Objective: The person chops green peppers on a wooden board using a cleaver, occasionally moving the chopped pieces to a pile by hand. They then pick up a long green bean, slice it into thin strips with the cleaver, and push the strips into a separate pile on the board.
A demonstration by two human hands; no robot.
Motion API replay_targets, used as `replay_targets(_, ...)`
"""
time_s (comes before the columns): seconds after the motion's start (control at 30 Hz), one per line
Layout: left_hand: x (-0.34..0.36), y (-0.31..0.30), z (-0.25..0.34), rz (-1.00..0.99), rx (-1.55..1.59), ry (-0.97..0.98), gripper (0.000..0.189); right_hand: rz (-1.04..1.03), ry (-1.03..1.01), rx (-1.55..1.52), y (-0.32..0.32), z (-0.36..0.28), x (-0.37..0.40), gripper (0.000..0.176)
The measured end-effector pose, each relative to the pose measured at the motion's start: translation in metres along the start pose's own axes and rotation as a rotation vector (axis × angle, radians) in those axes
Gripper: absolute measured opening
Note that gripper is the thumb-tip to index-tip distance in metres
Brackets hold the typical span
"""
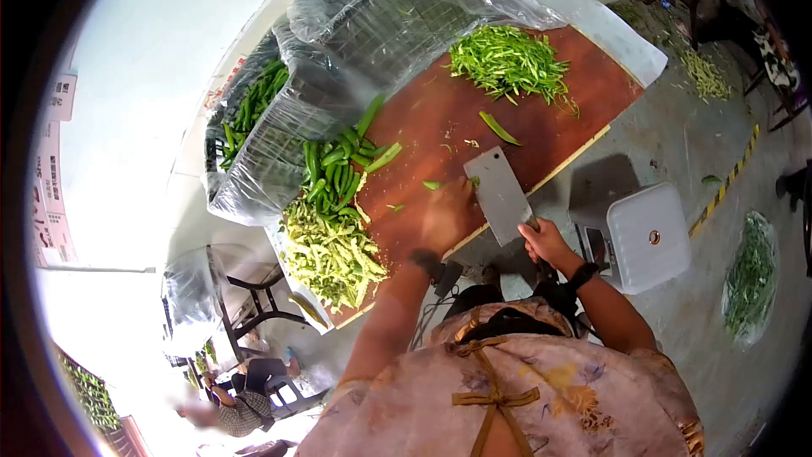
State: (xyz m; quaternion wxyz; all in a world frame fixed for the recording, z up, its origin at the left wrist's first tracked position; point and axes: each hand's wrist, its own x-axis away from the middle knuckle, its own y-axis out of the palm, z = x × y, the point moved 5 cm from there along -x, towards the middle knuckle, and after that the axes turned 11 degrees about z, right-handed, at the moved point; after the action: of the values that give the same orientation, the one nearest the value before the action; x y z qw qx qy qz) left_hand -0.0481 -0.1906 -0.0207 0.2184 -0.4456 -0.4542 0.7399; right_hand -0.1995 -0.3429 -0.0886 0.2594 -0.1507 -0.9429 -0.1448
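Observation:
My right hand (548, 243) is wrapped round the handle of a broad-bladed cleaver (499, 190), which hangs over the near edge of the brown board (406, 228). Left of the blade is my left hand (448, 213), smeared by motion, so its fingers do not show clearly. A small green pepper piece (432, 185) lies just beyond that hand. Whole green peppers (337, 171) are heaped at the board's left side, above a pile of pale seedy pepper cores (326, 254). Shredded green pepper (512, 63) forms a mound at the far right, with one long pepper strip (499, 129) nearer me.
Plastic-lined crates (372, 34) stand behind the board, one with green peppers (254, 106). Right of me are a white lidded bin (650, 237) and a bag of greens (751, 279) on the floor. Another person (245, 402) sits at lower left.

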Motion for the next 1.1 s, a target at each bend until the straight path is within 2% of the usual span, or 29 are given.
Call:
replay_targets(0.1,0.003,0.009,-0.011,0.015,0.002,0.04,0.029,0.064,0.093,-0.019,0.015,-0.009,-0.009,0.024)
replay_targets(0.17,0.016,0.021,-0.026,0.049,0.021,0.079,0.03,0.098,0.073,-0.036,0.019,-0.004,-0.003,0.024)
replay_targets(0.27,0.026,0.021,-0.038,0.008,0.044,0.038,0.039,0.172,0.045,-0.05,0.024,0.004,0.003,0.024)
replay_targets(0.33,0.016,-0.02,-0.027,-0.012,-0.158,-0.036,0.047,0.224,0.043,-0.06,0.028,0.013,0.008,0.023)
replay_targets(0.37,0.018,-0.024,-0.027,-0.015,-0.151,-0.036,0.047,0.228,0.017,-0.074,0.03,0.014,0.008,0.023)
replay_targets(0.43,0.018,-0.02,-0.034,-0.166,-0.139,-0.069,0.05,0.234,-0.021,-0.089,0.032,0.015,0.008,0.023)
replay_targets(0.53,0.018,-0.008,-0.046,-0.202,-0.13,-0.054,0.052,0.296,-0.02,-0.053,0.033,0.021,0.014,0.023)
replay_targets(0.77,0.024,-0.016,-0.04,-0.185,-0.107,-0.063,0.052,0.251,-0.006,-0.217,0.06,0.021,0.011,0.024)
replay_targets(0.97,0.027,-0.001,-0.047,-0.179,-0.189,0.06,0.051,0.246,0.009,-0.227,0.073,0.027,0.016,0.024)
replay_targets(1.07,0.025,-0.005,-0.043,-0.14,-0.162,0.056,0.051,0.285,0.007,-0.192,0.081,0.033,0.03,0.024)
replay_targets(1.1,0.024,-0.009,-0.041,-0.13,-0.113,-0.008,0.051,0.326,0.032,-0.181,0.083,0.034,0.031,0.024)
